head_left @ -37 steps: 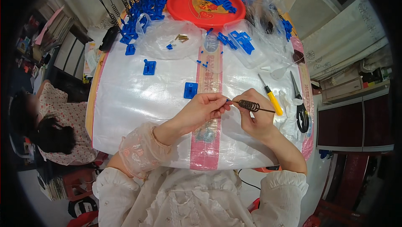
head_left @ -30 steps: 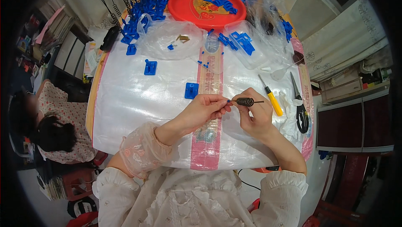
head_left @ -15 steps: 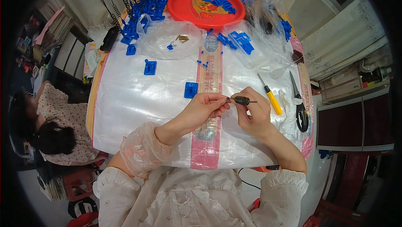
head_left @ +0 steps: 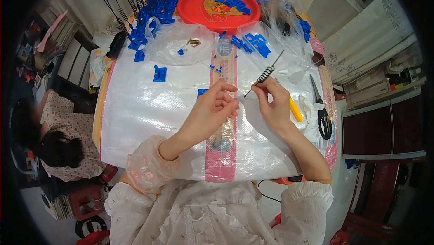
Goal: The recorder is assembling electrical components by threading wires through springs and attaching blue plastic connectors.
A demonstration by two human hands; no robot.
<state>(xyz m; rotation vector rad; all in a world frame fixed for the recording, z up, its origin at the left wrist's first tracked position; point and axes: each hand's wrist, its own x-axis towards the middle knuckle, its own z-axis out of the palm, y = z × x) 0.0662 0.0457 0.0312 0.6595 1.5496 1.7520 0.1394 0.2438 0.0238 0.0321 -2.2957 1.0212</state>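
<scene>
Between the thumb and fingers of my right hand [head_left: 274, 106] is a black coil spring [head_left: 266, 74] with straight wire ends. It tilts up to the right, and a small blue tip [head_left: 245, 96] sits on its lower end. My left hand [head_left: 215, 107] is apart from the spring, fingers loosely curled and spread, with nothing visible in them. Partly hidden behind that hand lies a blue plastic base [head_left: 202, 92]. Another blue base [head_left: 159, 74] rests farther left. Several tiny blue caps [head_left: 216, 69] are scattered beyond my hands.
A red tray [head_left: 183, 14] holds blue parts. Many blue bases with upright springs [head_left: 149, 8] crowd the far left. Clear bags [head_left: 169, 42] hold brass pins and blue pieces. A yellow screwdriver [head_left: 295, 109] and black scissors [head_left: 323, 121] lie right. Someone sits left in a patterned top [head_left: 68, 127].
My hands have drawn apart, and the left has let go of the spring's tip. The spring has swung from lying toward me to slanting up and away, showing its blue tip.
</scene>
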